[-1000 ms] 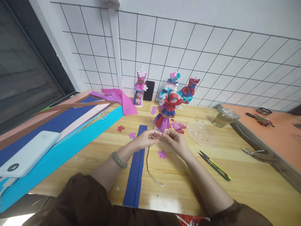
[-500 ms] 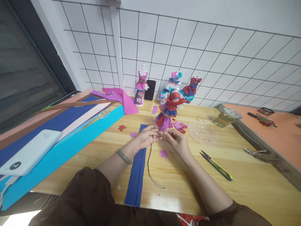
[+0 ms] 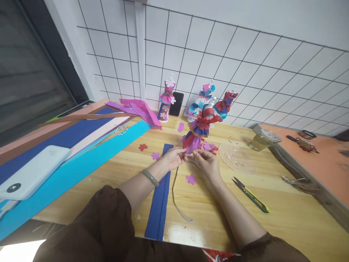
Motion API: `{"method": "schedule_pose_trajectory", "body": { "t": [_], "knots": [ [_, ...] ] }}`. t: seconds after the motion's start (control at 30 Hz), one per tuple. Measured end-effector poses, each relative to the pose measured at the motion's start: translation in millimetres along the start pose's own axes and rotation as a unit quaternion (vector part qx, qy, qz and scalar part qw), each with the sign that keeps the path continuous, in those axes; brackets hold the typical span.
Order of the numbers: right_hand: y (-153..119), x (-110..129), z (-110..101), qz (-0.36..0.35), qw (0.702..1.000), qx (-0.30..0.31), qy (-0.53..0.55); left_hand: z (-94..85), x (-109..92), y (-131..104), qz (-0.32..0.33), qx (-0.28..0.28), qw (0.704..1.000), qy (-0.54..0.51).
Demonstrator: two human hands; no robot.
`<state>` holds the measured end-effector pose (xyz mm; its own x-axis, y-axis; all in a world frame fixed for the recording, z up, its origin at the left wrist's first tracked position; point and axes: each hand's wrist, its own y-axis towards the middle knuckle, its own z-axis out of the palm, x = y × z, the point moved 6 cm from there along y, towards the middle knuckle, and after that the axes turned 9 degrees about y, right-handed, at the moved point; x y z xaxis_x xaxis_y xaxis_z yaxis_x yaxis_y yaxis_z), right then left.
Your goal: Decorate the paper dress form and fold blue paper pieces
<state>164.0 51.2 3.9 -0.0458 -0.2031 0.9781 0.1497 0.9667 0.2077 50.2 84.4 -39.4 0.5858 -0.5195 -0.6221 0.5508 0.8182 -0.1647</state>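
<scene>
A small dress form in red, blue and purple paper stands on the wooden table in front of both hands. My left hand is at the lower left of its skirt, the fingers curled and their tips at the hem. At the lower right of the hem my right hand has its thumb and index finger pinched together; what they hold is too small to make out. A thin brown strip curves down the table below the hands. A blue paper strip lies under my left wrist.
Behind stand dress forms in pink, blue and red, beside a phone. Snips, a bead-strewn clear disc and a cup lie right; paper strips and a power bank left.
The view has shifted slightly. The near dress form leans a little differently, with its top further right. My left hand's fingers are more curled; my right hand stays pinched by the hem.
</scene>
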Motion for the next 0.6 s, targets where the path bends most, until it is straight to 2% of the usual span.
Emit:
{"method": "schedule_pose_trajectory", "body": {
  "t": [0.2,0.43,0.6],
  "knots": [
    [-2.9,0.3,5.7,0.007,0.999,0.021,0.030,8.3,7.7,6.1,-0.008,-0.013,1.000,-0.023],
    [-0.7,-9.0,8.0,0.018,0.999,0.029,0.023,6.9,4.5,0.1,0.004,-0.055,0.998,-0.032],
    [0.6,-14.0,7.8,0.019,0.999,0.034,0.008,8.1,6.0,-4.2,-0.010,-0.069,0.997,-0.044]
  ]
}}
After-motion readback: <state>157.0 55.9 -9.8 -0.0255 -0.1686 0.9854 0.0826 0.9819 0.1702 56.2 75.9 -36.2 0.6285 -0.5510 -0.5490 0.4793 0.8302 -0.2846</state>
